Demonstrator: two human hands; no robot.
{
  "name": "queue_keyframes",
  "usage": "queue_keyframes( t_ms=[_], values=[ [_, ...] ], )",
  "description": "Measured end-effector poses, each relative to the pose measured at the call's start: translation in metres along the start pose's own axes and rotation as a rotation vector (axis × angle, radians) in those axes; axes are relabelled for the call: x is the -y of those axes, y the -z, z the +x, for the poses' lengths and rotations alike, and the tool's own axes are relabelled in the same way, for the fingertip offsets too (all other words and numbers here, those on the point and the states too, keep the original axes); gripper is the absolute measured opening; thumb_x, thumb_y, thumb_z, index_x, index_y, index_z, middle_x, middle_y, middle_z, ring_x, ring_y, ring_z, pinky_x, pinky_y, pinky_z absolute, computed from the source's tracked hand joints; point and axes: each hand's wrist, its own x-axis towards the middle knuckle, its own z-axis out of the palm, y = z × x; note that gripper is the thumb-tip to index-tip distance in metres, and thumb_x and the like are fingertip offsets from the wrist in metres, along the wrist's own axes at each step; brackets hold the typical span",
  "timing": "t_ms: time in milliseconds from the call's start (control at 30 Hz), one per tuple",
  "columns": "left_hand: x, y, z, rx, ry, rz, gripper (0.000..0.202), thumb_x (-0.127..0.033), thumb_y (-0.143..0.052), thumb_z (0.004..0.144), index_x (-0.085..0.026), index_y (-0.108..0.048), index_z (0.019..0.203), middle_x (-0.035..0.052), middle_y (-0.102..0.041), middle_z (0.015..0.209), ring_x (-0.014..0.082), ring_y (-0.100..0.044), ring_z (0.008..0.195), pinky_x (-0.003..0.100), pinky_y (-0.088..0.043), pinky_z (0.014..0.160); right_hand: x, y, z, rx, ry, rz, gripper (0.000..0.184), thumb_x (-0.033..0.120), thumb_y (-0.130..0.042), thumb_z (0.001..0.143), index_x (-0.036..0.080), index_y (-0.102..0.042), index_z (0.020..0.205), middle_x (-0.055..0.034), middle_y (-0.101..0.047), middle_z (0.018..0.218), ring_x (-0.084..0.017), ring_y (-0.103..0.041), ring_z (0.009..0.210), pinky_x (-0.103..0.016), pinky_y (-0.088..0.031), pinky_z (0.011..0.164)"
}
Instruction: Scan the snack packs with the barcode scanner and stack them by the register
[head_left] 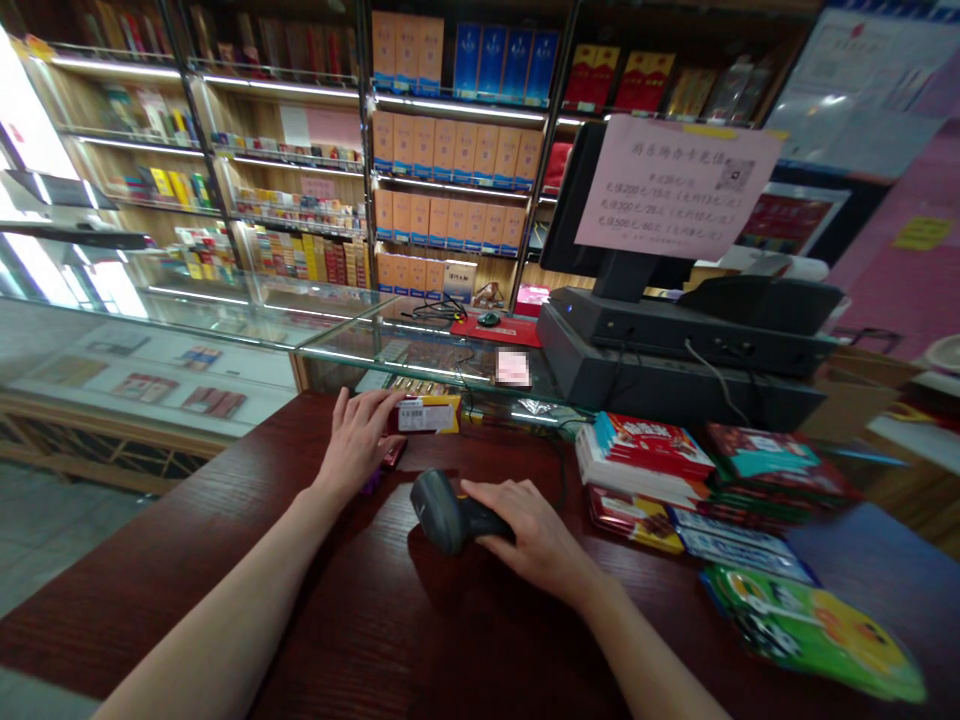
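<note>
My left hand (360, 442) lies at the near end of a small yellow-and-white box (427, 413), its fingers gripping the box on the dark red wooden counter (360, 640). Under the wrist, a small dark red item (394, 452) and a bit of purple (371, 484) show. My right hand (531, 530) is wrapped over the handle of a grey handheld barcode scanner (442, 511), whose head points left toward the box. The scanner rests on the counter.
A glass display case (420, 350) adjoins the counter's far edge. To the right stand a black till terminal (675, 340) with a pink notice (679, 185) and stacked snack packets (645, 460). Shelves of boxed goods (450, 150) fill the back.
</note>
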Motion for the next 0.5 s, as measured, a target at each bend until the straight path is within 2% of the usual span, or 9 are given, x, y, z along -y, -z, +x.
queue_keyframes(
  t_ms=[200, 500],
  values=[
    [-0.002, 0.000, 0.000, -0.016, -0.019, 0.001, 0.062, -0.027, -0.065, 0.088, -0.026, -0.041, 0.146, 0.0113, -0.058, 0.134, 0.0295, -0.053, 0.126, 0.057, -0.020, 0.122, 0.007, -0.010, 0.004, 0.073, -0.004, 0.015, 0.055, 0.029, -0.060, 0.097, 0.030, -0.042, 0.148, -0.0060, -0.057, 0.146, -0.023, -0.055, 0.126, -0.041, -0.034, 0.107],
    [-0.005, 0.001, 0.002, -0.038, -0.060, 0.010, 0.062, -0.026, -0.066, 0.088, -0.025, -0.042, 0.146, 0.0114, -0.059, 0.132, 0.0286, -0.055, 0.123, 0.057, -0.020, 0.122, 0.011, -0.018, 0.013, 0.104, 0.022, 0.032, 0.052, 0.035, -0.060, 0.098, 0.029, -0.043, 0.147, -0.0036, -0.059, 0.144, -0.018, -0.055, 0.125, -0.034, -0.034, 0.102]
  ],
)
